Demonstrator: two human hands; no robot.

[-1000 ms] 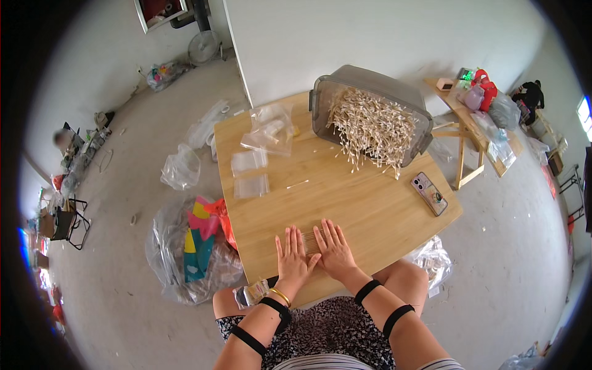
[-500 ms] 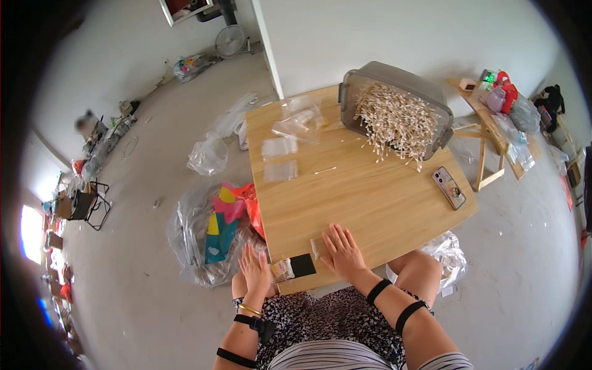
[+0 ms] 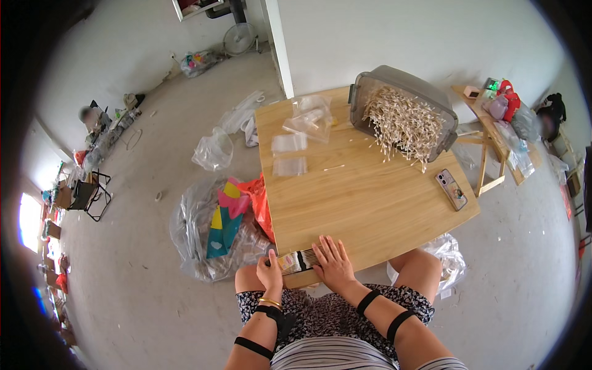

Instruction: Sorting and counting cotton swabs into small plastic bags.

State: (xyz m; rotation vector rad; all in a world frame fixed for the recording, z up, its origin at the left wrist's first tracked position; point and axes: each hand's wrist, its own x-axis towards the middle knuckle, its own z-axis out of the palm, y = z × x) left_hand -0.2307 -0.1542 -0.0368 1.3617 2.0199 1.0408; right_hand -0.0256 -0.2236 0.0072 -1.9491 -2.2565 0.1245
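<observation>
At the near edge of the tabletop (image 3: 370,203), the left hand (image 3: 269,275) has its fingers curled over one end of a small flat packet (image 3: 295,261), dark at one end and pale at the other (its exact kind is too small to tell). The right hand (image 3: 333,265) lies flat beside it, fingers spread and pressing down on the packet's other end, which looks like a way of keeping it pinned against the wood while the left hand grips. The packet sits right at the table's front lip, close to the lap.

Farther out, two small clear bags (image 3: 290,155) lie flat near the left side, with a crumpled heap of more clear bags (image 3: 310,117) beyond them. A grey plastic bin (image 3: 404,102) lies tipped on its side at the far corner, so its pale thin sticks (image 3: 401,126) spill onto the wood within reach. One stray stick (image 3: 333,167) lies apart. A phone (image 3: 451,189) rests near the right edge. On the floor to the left sits a big clear sack (image 3: 213,231) of colourful packaging.
</observation>
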